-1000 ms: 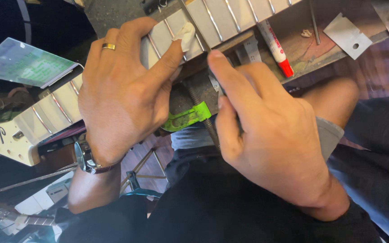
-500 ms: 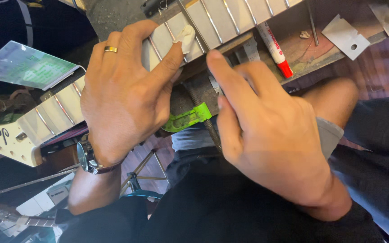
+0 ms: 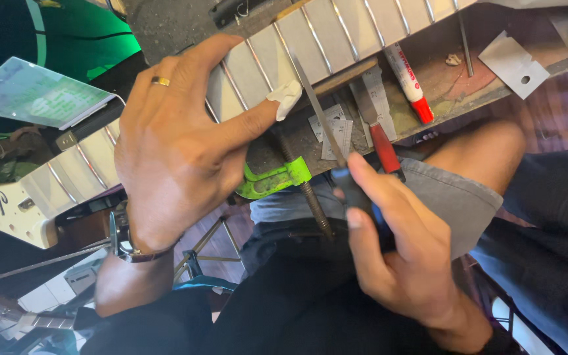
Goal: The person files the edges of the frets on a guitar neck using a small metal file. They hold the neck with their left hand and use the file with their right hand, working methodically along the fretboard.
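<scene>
My left hand point(image 3: 172, 148), with a gold ring and a bandaged thumb tip, presses down on a guitar neck point(image 3: 336, 33) whose fretboard is masked in pale tape between metal frets. My right hand point(image 3: 396, 246) grips the dark blue handle of a thin metal file point(image 3: 317, 108). The file's blade slants up across the neck's near edge, close to my left thumb. A green clamp point(image 3: 274, 181) with a threaded screw sits under the neck between my hands.
A red-and-white marker point(image 3: 407, 80), a red-handled tool point(image 3: 382, 141) and small metal plates point(image 3: 514, 62) lie on the worn bench. A pale guitar headstock point(image 3: 1, 210) juts out at left. A booklet point(image 3: 34, 95) lies upper left. My knees are below the bench.
My right hand has pulled back toward me, off the neck, and the file's blade now shows. My left hand has kept its place on the fretboard.
</scene>
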